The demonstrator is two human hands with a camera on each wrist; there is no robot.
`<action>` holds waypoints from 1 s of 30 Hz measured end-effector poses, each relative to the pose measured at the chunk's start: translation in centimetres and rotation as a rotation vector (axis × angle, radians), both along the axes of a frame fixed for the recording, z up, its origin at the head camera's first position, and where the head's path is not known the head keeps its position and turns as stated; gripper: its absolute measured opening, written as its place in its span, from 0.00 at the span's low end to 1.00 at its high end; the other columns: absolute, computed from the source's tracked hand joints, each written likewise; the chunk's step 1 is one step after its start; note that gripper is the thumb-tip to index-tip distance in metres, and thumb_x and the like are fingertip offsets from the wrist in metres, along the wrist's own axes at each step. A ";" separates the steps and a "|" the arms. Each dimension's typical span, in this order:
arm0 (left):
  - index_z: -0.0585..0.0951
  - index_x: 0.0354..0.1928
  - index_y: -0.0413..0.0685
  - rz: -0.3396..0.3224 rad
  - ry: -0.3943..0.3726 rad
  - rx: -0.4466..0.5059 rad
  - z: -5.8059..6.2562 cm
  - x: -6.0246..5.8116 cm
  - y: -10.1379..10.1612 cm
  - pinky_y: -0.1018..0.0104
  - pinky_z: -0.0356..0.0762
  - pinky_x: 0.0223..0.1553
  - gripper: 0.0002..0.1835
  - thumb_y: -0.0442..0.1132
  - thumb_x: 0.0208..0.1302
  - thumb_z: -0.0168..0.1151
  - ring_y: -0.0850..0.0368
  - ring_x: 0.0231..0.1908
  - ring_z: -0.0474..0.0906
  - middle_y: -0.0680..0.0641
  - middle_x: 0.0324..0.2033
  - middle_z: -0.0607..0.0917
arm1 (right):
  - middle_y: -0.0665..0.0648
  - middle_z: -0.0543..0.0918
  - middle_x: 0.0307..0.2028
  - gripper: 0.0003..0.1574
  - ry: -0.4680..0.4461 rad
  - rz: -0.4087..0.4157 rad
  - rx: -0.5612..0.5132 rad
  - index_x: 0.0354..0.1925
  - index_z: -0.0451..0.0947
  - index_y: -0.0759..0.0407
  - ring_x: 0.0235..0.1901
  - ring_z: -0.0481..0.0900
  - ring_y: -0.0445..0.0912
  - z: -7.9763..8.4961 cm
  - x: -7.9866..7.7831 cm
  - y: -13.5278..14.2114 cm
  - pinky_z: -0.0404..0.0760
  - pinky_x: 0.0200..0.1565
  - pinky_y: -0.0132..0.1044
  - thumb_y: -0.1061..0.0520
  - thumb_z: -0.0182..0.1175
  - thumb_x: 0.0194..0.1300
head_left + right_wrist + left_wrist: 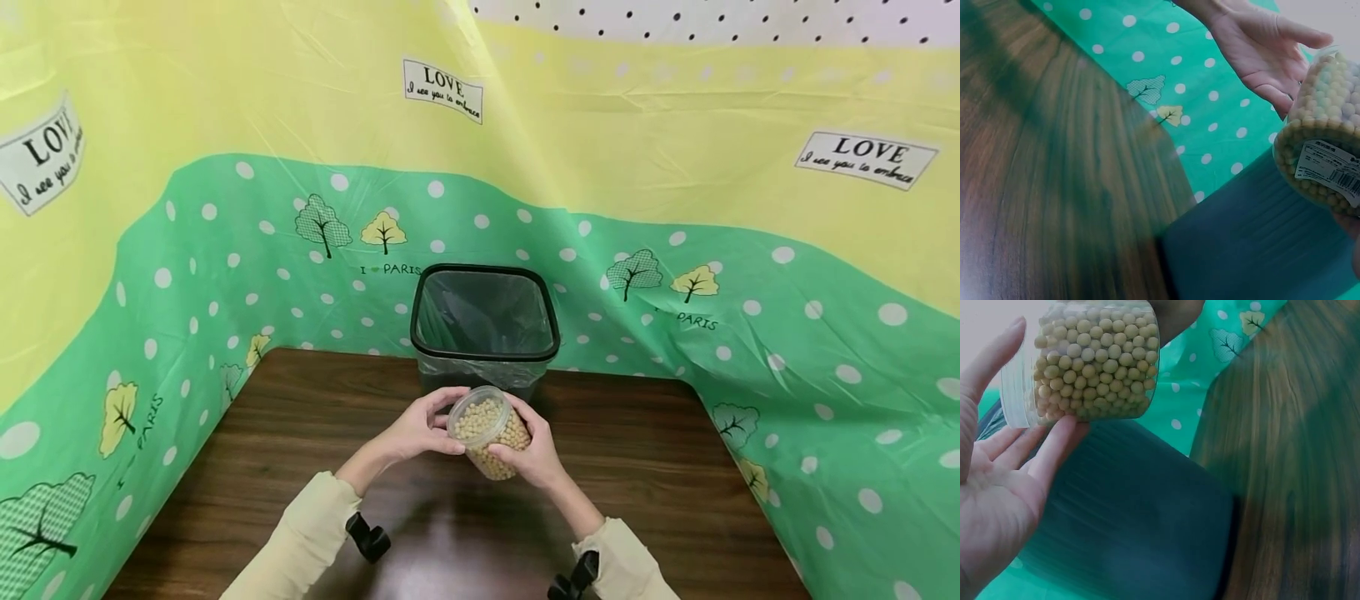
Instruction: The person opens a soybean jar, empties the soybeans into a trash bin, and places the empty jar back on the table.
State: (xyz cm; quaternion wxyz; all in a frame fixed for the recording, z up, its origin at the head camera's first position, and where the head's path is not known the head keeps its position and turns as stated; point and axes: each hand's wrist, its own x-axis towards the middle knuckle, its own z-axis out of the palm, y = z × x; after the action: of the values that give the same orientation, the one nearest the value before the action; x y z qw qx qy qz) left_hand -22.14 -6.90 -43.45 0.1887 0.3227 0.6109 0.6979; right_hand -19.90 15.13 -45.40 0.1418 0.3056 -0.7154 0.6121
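In the head view, a clear plastic jar (513, 440) of round tan beans is held up over the table, its top tilted to the left. My right hand (537, 454) grips the jar's body from the right side. My left hand (416, 429) is at the clear top end; in the left wrist view its fingers (1054, 447) reach beneath the jar, extended, with the thumb standing apart from it. A printed label (1332, 165) with a barcode shows on the jar's base in the right wrist view.
A dark bin (486, 357) with a black rim and a clear liner stands just beyond the hands, at the far edge of the brown wooden table (637, 483). Green and yellow printed cloth (247, 275) hangs around the back and sides.
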 end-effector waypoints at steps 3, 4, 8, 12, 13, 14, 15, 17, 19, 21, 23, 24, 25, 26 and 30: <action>0.58 0.64 0.31 -0.003 0.011 0.013 -0.1 0.0 0.3 0.65 0.78 0.40 0.43 0.33 0.48 0.70 0.47 0.50 0.74 0.31 0.61 0.61 | 0.70 0.76 0.47 0.43 -0.008 0.004 0.010 0.58 0.67 0.68 0.43 0.75 0.40 0.0 0.0 0.3 0.75 0.43 0.30 0.53 0.69 0.47; 0.58 0.64 0.30 -0.006 0.015 0.019 -0.2 0.1 0.4 0.65 0.78 0.40 0.43 0.33 0.48 0.70 0.46 0.51 0.73 0.31 0.61 0.61 | 0.69 0.76 0.46 0.43 -0.006 0.002 0.020 0.58 0.67 0.68 0.43 0.75 0.40 -0.1 0.0 0.4 0.75 0.43 0.30 0.52 0.69 0.47; 0.57 0.64 0.30 -0.006 0.029 0.017 -0.4 0.2 0.6 0.65 0.78 0.39 0.43 0.36 0.49 0.70 0.43 0.53 0.71 0.31 0.61 0.61 | 0.67 0.77 0.47 0.44 0.032 -0.009 0.053 0.59 0.66 0.67 0.43 0.76 0.41 -0.3 0.0 0.6 0.75 0.43 0.32 0.50 0.69 0.46; 0.57 0.65 0.31 0.000 0.069 -0.023 -0.6 0.1 0.6 0.64 0.78 0.41 0.45 0.39 0.49 0.70 0.48 0.54 0.70 0.32 0.61 0.62 | 0.67 0.77 0.47 0.45 0.099 -0.033 0.068 0.58 0.66 0.69 0.43 0.76 0.46 0.0 0.3 0.4 0.74 0.45 0.30 0.50 0.70 0.45; 0.58 0.65 0.31 0.002 0.075 -0.030 -0.6 0.2 0.6 0.64 0.78 0.41 0.45 0.40 0.48 0.71 0.51 0.54 0.70 0.32 0.61 0.63 | 0.69 0.76 0.47 0.45 0.120 -0.037 0.070 0.57 0.66 0.71 0.43 0.77 0.48 0.3 0.5 0.3 0.74 0.45 0.29 0.51 0.70 0.44; 0.58 0.65 0.31 0.004 0.080 -0.033 -0.7 0.2 0.5 0.63 0.78 0.41 0.45 0.40 0.48 0.71 0.54 0.53 0.71 0.32 0.61 0.64 | 0.70 0.76 0.46 0.45 0.137 -0.044 0.074 0.56 0.66 0.73 0.42 0.77 0.50 0.7 0.7 0.2 0.73 0.46 0.29 0.51 0.70 0.44; 0.58 0.65 0.32 0.006 0.083 -0.033 -0.7 0.2 0.5 0.63 0.78 0.42 0.45 0.40 0.48 0.71 0.56 0.53 0.71 0.32 0.61 0.64 | 0.71 0.76 0.46 0.45 0.149 -0.049 0.077 0.55 0.66 0.75 0.42 0.77 0.52 1.0 1.0 0.1 0.73 0.46 0.28 0.51 0.70 0.44; 0.58 0.65 0.32 0.009 0.087 -0.026 -0.8 0.3 0.5 0.62 0.78 0.42 0.45 0.40 0.48 0.71 0.56 0.53 0.71 0.32 0.61 0.64 | 0.73 0.75 0.45 0.44 0.177 -0.058 0.082 0.53 0.66 0.78 0.42 0.77 0.55 1.8 1.4 -0.2 0.72 0.47 0.27 0.52 0.70 0.44; 0.58 0.65 0.32 0.012 0.081 -0.017 -0.9 0.5 0.7 0.62 0.78 0.43 0.45 0.39 0.49 0.70 0.53 0.55 0.70 0.33 0.61 0.63 | 0.74 0.75 0.45 0.44 0.194 -0.071 0.084 0.52 0.66 0.80 0.42 0.77 0.56 2.2 1.7 -0.3 0.71 0.47 0.26 0.55 0.70 0.42; 0.58 0.65 0.33 0.028 0.081 -0.011 -1.0 0.7 0.8 0.62 0.77 0.43 0.45 0.39 0.48 0.70 0.49 0.57 0.68 0.34 0.62 0.63 | 0.75 0.75 0.45 0.44 0.212 -0.087 0.093 0.51 0.66 0.80 0.42 0.76 0.57 2.5 1.9 -0.4 0.71 0.48 0.25 0.58 0.70 0.40; 0.58 0.65 0.34 0.056 0.073 -0.005 -1.0 0.9 1.1 0.62 0.77 0.44 0.44 0.38 0.48 0.71 0.45 0.59 0.65 0.35 0.62 0.63 | 0.74 0.75 0.45 0.44 0.231 -0.108 0.107 0.51 0.66 0.80 0.43 0.76 0.58 2.6 2.0 -0.4 0.70 0.49 0.25 0.59 0.71 0.38; 0.58 0.65 0.35 0.069 0.067 -0.004 -1.1 0.9 1.1 0.62 0.77 0.44 0.44 0.38 0.48 0.71 0.43 0.59 0.64 0.35 0.62 0.63 | 0.74 0.75 0.45 0.45 0.240 -0.120 0.114 0.52 0.66 0.80 0.43 0.76 0.59 2.5 1.9 -0.4 0.70 0.50 0.25 0.59 0.71 0.38; 0.58 0.65 0.35 0.080 0.060 0.000 -1.1 1.0 1.2 0.63 0.77 0.44 0.44 0.38 0.48 0.70 0.43 0.59 0.64 0.35 0.62 0.63 | 0.74 0.75 0.45 0.45 0.244 -0.130 0.121 0.52 0.67 0.79 0.43 0.76 0.59 2.4 1.9 -0.4 0.69 0.50 0.25 0.57 0.72 0.38; 0.58 0.65 0.35 0.085 0.052 0.002 -1.1 1.0 1.2 0.63 0.77 0.43 0.44 0.38 0.48 0.70 0.43 0.59 0.64 0.35 0.62 0.63 | 0.73 0.75 0.45 0.45 0.250 -0.139 0.128 0.52 0.67 0.78 0.43 0.76 0.58 2.3 1.8 -0.4 0.70 0.50 0.25 0.56 0.72 0.39; 0.57 0.64 0.31 0.055 0.012 0.035 -1.3 0.9 0.6 0.64 0.76 0.45 0.44 0.38 0.50 0.70 0.52 0.56 0.68 0.31 0.62 0.61 | 0.72 0.76 0.46 0.46 0.161 -0.094 0.081 0.54 0.67 0.75 0.45 0.76 0.48 0.9 1.0 0.0 0.72 0.47 0.27 0.48 0.71 0.45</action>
State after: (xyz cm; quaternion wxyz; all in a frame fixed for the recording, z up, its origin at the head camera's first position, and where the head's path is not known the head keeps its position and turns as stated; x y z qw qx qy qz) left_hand -21.27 -6.29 -44.78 0.1599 0.3132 0.6083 0.7115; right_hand -18.85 15.11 -44.50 0.2151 0.3253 -0.7394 0.5488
